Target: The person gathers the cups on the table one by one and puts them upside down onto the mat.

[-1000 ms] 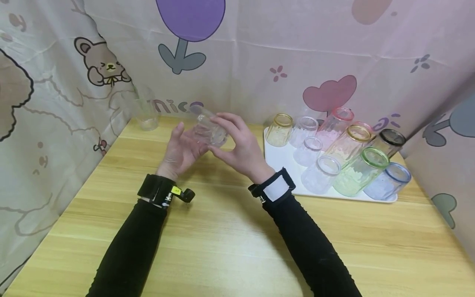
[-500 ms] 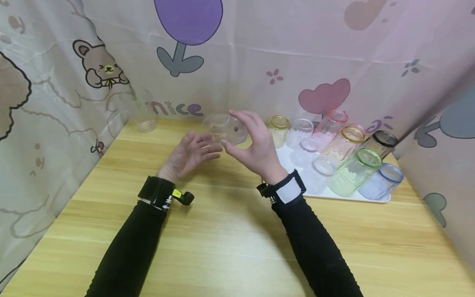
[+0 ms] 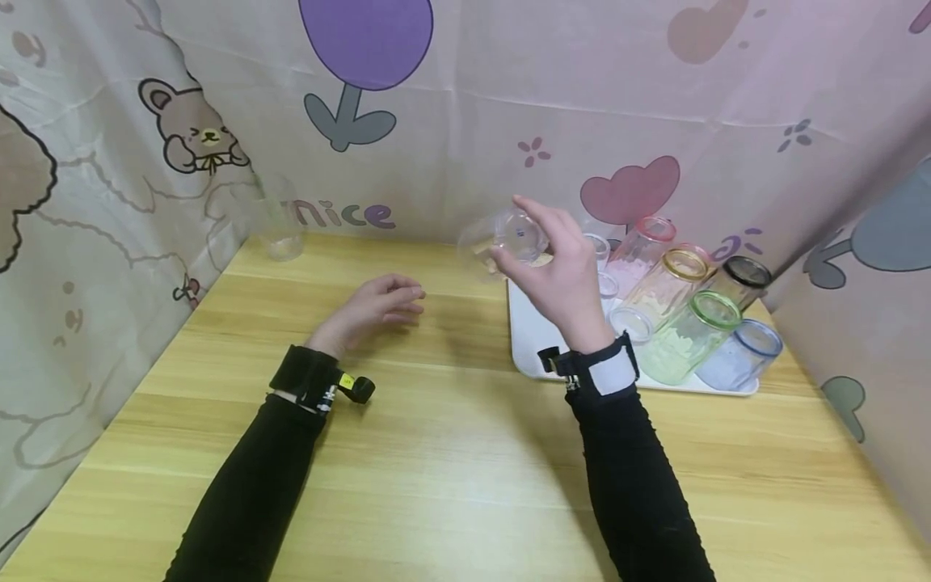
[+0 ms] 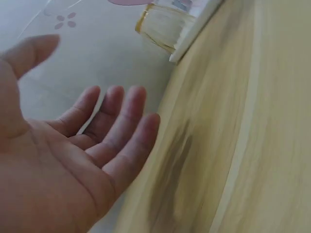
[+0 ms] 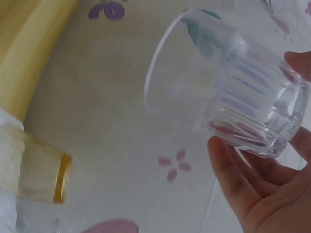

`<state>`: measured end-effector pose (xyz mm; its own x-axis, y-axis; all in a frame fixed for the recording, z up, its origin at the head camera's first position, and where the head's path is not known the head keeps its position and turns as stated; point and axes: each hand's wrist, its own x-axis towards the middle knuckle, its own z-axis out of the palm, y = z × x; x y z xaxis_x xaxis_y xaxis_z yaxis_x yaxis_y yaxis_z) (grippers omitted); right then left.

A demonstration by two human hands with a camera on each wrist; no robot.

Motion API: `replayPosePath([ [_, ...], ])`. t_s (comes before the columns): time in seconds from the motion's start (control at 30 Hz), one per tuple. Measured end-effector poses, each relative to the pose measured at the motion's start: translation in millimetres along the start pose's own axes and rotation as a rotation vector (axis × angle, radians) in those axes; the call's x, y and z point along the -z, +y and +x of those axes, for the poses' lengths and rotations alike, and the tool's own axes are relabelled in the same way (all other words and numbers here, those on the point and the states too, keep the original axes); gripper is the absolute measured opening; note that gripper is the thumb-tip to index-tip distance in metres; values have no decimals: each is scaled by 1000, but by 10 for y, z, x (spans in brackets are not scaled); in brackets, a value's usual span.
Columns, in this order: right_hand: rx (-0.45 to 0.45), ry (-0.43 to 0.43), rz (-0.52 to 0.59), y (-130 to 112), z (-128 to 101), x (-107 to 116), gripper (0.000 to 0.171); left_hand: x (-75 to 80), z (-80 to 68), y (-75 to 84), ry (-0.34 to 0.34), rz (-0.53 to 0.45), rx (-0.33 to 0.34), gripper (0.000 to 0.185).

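Note:
My right hand point(image 3: 556, 263) holds a clear ribbed glass point(image 3: 500, 240) by its base, tilted on its side with the mouth pointing left, above the left end of the white tray point(image 3: 525, 349). The right wrist view shows the same clear glass point(image 5: 221, 85) pinched between the fingers point(image 5: 243, 194) at its thick bottom. My left hand point(image 3: 378, 303) rests open and empty on the wooden table point(image 3: 436, 453), its fingers point(image 4: 114, 131) relaxed. Another clear glass point(image 3: 279, 217) stands at the table's far left corner.
The tray carries several upturned tinted glasses, among them green point(image 3: 687, 335), blue point(image 3: 742, 356), black-rimmed point(image 3: 742, 279), amber point(image 3: 672, 279) and pink point(image 3: 640, 242) ones. A yellow glass point(image 5: 36, 170) shows in the right wrist view. Patterned cloth walls point(image 3: 109, 202) close off the left, back and right.
My right hand took the clear glass out of the left hand and carried it right and up towards the tray. The left hand let go and sank to the table.

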<state>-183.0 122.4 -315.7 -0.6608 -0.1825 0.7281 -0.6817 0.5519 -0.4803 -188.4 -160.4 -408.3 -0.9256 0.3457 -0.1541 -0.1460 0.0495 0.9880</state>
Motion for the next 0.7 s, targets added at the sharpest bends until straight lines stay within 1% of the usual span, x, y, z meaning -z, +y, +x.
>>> replayPosePath([
  [0.07, -55, 0, -29, 41, 5, 65, 61, -8, 4, 7, 5, 62, 10, 53],
  [0.17, -126, -1, -85, 100, 15, 147, 59, -15, 8, 4, -4, 114, 22, 53],
  [0.27, -193, -7, -126, 159, 21, 203, 59, -18, 11, -6, -10, 135, 33, 52],
  [0.4, -258, -31, -160, 231, 26, 243, 58, -20, 3, -17, -13, 158, 42, 54],
  [0.53, -320, -78, -196, 295, 30, 262, 58, -16, -8, -17, -11, 159, 49, 53],
  [0.7, -424, -184, -246, 384, 27, 279, 62, -8, -7, -20, -12, 180, 47, 53],
])
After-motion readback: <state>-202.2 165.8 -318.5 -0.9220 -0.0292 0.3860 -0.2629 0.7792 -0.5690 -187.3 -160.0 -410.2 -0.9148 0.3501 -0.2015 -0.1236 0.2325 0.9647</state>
